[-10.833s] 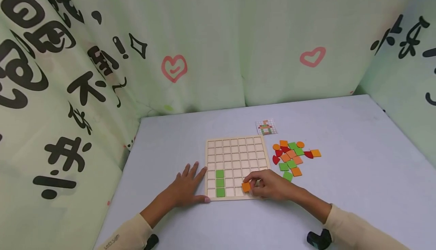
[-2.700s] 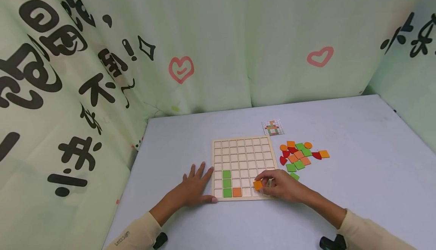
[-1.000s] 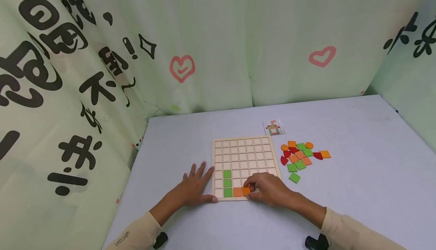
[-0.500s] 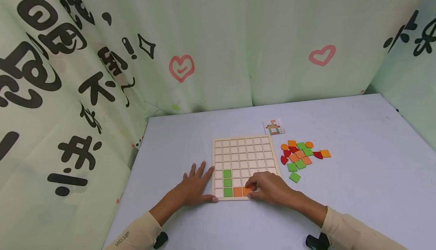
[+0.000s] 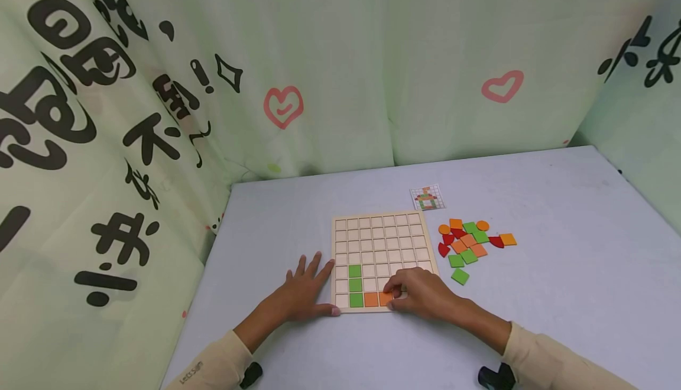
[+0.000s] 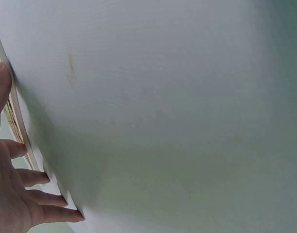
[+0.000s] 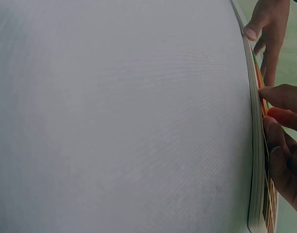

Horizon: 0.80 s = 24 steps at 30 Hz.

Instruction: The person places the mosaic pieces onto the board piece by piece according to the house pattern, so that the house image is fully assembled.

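A square wooden grid board (image 5: pixel 376 217) lies on the table. Three green square tiles (image 5: pixel 355 285) stand in a column at its lower left, and an orange square tile (image 5: pixel 370 299) sits in the bottom row beside them. My right hand (image 5: pixel 425 295) pinches a second orange square tile (image 5: pixel 385 299) with thumb and fingertips; it lies level in the adjoining bottom-row cell, its right edge hidden by the fingers. My left hand (image 5: pixel 303 289) is spread flat, thumb and index fingertip at the board's left edge. In the left wrist view, its fingers (image 6: pixel 46 198) are splayed along the rim.
Loose green, orange and red pieces (image 5: pixel 468 242) lie scattered right of the board. A small pattern card (image 5: pixel 427 198) rests behind the board's far right corner. Green curtains (image 5: pixel 340 71) hang behind and on both sides of the white table (image 5: pixel 298 201).
Earlier, one orange tile went into the bottom row beside the green column. My right hand then brought a second one leftward; over the last second it settled level in its cell. Left hand stays.
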Each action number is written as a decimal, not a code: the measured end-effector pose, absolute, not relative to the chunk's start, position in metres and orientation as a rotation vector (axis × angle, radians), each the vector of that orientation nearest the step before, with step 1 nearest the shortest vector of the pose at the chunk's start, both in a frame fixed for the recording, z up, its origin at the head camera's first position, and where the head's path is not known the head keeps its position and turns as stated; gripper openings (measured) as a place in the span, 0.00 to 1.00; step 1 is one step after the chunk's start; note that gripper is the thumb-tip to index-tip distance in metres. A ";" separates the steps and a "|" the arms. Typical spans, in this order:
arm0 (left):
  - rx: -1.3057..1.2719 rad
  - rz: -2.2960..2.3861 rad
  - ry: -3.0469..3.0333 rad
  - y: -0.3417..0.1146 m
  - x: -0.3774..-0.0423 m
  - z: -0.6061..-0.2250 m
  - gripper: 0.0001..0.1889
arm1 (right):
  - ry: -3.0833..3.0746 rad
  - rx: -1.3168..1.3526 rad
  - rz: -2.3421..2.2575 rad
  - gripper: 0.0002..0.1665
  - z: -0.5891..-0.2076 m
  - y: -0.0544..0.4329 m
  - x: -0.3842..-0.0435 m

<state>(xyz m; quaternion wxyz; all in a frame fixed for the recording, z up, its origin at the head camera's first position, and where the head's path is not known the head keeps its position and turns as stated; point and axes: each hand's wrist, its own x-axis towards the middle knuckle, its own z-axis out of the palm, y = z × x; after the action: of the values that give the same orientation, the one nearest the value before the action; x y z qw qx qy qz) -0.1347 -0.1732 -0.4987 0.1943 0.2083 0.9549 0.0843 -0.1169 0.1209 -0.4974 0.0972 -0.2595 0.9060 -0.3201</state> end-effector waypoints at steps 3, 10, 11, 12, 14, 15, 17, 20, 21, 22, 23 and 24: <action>0.585 0.237 2.676 -0.173 -0.135 -0.498 0.56 | 2.682 -0.775 -0.952 0.11 -0.498 0.121 -0.117; 0.583 0.240 2.670 -0.173 -0.135 -0.497 0.56 | 2.684 -0.770 -0.951 0.11 -0.498 0.121 -0.117; 0.585 0.238 2.671 -0.173 -0.135 -0.497 0.56 | 2.684 -0.767 -0.949 0.11 -0.498 0.121 -0.117; 0.586 0.236 2.671 -0.173 -0.135 -0.497 0.56 | 2.684 -0.763 -0.948 0.12 -0.498 0.121 -0.117; 0.588 0.233 2.674 -0.173 -0.135 -0.496 0.56 | 2.681 -0.759 -0.948 0.12 -0.498 0.121 -0.117; 0.588 0.232 2.675 -0.173 -0.134 -0.496 0.56 | 2.679 -0.760 -0.947 0.13 -0.498 0.121 -0.117; 0.587 0.230 2.675 -0.173 -0.134 -0.496 0.56 | 2.674 -0.767 -0.946 0.14 -0.498 0.122 -0.117; 0.584 0.227 2.674 -0.173 -0.134 -0.496 0.55 | 2.647 -0.784 -0.956 0.15 -0.498 0.125 -0.117; 0.583 0.226 2.674 -0.173 -0.134 -0.496 0.55 | 2.633 -0.791 -0.968 0.15 -0.498 0.127 -0.117; 0.585 0.227 2.674 -0.173 -0.134 -0.495 0.55 | 2.613 -0.789 -0.979 0.16 -0.498 0.129 -0.117; 0.585 0.227 2.672 -0.173 -0.134 -0.495 0.55 | 2.583 -0.784 -1.001 0.16 -0.497 0.131 -0.117; 0.586 0.227 2.672 -0.173 -0.134 -0.495 0.55 | 2.553 -0.783 -1.022 0.17 -0.496 0.134 -0.117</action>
<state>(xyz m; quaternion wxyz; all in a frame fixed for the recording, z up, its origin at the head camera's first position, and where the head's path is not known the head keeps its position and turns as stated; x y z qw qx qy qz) -0.1337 -0.1732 -0.4949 0.1969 0.2094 0.9544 0.0810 -0.1174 0.1342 -0.4964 0.1407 -0.2710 0.8840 -0.3540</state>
